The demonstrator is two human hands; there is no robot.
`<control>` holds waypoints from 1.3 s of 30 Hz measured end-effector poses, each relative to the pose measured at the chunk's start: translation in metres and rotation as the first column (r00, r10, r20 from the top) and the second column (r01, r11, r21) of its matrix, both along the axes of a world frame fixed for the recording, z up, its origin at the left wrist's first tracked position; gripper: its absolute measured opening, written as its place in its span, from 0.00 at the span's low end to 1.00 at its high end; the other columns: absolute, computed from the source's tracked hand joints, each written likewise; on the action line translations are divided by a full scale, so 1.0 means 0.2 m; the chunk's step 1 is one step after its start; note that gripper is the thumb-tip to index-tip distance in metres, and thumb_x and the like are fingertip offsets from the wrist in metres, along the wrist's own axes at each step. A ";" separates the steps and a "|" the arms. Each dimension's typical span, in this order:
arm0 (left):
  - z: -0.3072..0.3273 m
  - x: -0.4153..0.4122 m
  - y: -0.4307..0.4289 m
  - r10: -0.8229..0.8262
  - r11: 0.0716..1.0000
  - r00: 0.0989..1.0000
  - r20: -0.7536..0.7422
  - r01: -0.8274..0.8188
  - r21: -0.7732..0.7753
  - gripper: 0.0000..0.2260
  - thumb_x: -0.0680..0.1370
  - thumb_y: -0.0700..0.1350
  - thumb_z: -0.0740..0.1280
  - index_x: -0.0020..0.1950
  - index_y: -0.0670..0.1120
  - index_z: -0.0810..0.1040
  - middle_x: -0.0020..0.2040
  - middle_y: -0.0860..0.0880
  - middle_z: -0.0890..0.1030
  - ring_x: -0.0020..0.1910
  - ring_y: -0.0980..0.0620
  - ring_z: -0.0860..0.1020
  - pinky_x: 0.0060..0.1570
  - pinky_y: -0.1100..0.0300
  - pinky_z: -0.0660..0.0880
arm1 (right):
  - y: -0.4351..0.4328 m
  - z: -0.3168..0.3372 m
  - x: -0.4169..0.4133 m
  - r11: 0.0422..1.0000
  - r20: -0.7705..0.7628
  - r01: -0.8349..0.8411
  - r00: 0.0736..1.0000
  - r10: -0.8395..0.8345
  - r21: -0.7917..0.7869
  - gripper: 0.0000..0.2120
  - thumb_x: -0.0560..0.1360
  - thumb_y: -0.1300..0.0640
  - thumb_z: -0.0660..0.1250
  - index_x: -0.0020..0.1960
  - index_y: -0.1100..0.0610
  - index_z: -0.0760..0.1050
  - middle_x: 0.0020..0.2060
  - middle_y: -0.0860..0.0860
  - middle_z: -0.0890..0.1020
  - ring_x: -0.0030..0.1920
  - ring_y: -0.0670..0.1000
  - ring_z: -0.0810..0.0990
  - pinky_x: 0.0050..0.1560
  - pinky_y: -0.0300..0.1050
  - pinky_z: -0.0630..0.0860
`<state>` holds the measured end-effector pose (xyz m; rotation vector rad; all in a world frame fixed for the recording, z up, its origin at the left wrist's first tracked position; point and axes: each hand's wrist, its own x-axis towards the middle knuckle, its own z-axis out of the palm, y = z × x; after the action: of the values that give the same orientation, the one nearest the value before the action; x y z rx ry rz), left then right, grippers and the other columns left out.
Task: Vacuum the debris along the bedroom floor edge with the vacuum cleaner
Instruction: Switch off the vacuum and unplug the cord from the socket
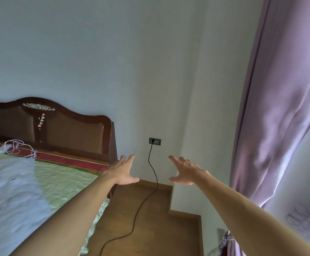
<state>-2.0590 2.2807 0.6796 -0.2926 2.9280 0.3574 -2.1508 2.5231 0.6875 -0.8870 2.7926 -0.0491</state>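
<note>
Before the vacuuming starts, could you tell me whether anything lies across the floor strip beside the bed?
Yes: a black power cord hangs from the wall socket and trails across the wooden floor beside the bed. No vacuum cleaner is visible.

- Dark brown wooden headboard (pixel 58 126) with pale floral inlay
- Pale green quilted bedspread (pixel 62 180), red border
- Lilac fabric curtain (pixel 279 108)
- Black power cord (pixel 153 174)
- Brown wooden floor (pixel 150 218)

wooden floor (pixel 150 218), black cord (pixel 137 213) trailing across
</note>
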 end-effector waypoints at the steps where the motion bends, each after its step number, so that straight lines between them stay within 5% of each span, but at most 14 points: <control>1: 0.00 -0.03 0.00 -0.007 1.000 1.000 -0.006 0.007 -0.005 0.43 0.76 0.59 0.70 0.81 0.52 0.46 0.75 0.42 0.62 0.70 0.40 0.71 0.63 0.47 0.74 | 0.00 0.00 -0.03 1.000 -0.004 -0.002 1.000 0.002 -0.002 0.44 0.75 0.41 0.67 0.80 0.46 0.43 0.70 0.57 0.66 0.68 0.60 0.69 0.63 0.57 0.73; 16: -0.04 -0.49 -0.26 -0.045 0.999 0.999 0.016 0.046 -0.025 0.43 0.76 0.60 0.69 0.81 0.53 0.46 0.78 0.41 0.58 0.72 0.40 0.69 0.66 0.45 0.73 | -0.27 0.03 -0.47 0.999 -0.010 0.033 0.999 -0.034 -0.020 0.43 0.76 0.39 0.66 0.80 0.45 0.43 0.70 0.56 0.67 0.68 0.60 0.69 0.64 0.57 0.72; 24: -0.14 -0.99 -0.64 -0.194 0.977 0.980 0.034 0.196 -0.086 0.41 0.76 0.58 0.69 0.80 0.54 0.47 0.75 0.42 0.62 0.67 0.42 0.72 0.59 0.49 0.76 | -0.63 -0.07 -0.90 0.991 0.040 0.133 0.990 -0.132 -0.011 0.43 0.75 0.40 0.67 0.79 0.46 0.45 0.68 0.55 0.68 0.68 0.58 0.69 0.64 0.55 0.72; 39: -0.27 -1.70 -1.10 -0.248 0.966 0.964 0.093 0.253 -0.050 0.43 0.76 0.57 0.69 0.82 0.53 0.44 0.78 0.42 0.59 0.72 0.41 0.68 0.66 0.47 0.72 | -1.05 -0.17 -1.54 0.979 0.074 0.203 0.977 -0.201 -0.021 0.40 0.75 0.40 0.66 0.78 0.46 0.48 0.67 0.55 0.68 0.66 0.58 0.71 0.61 0.53 0.72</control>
<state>-2.3984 2.0602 0.6252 0.0555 2.8479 0.2117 -2.4580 2.3140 0.6531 -0.5907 2.8096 -0.1493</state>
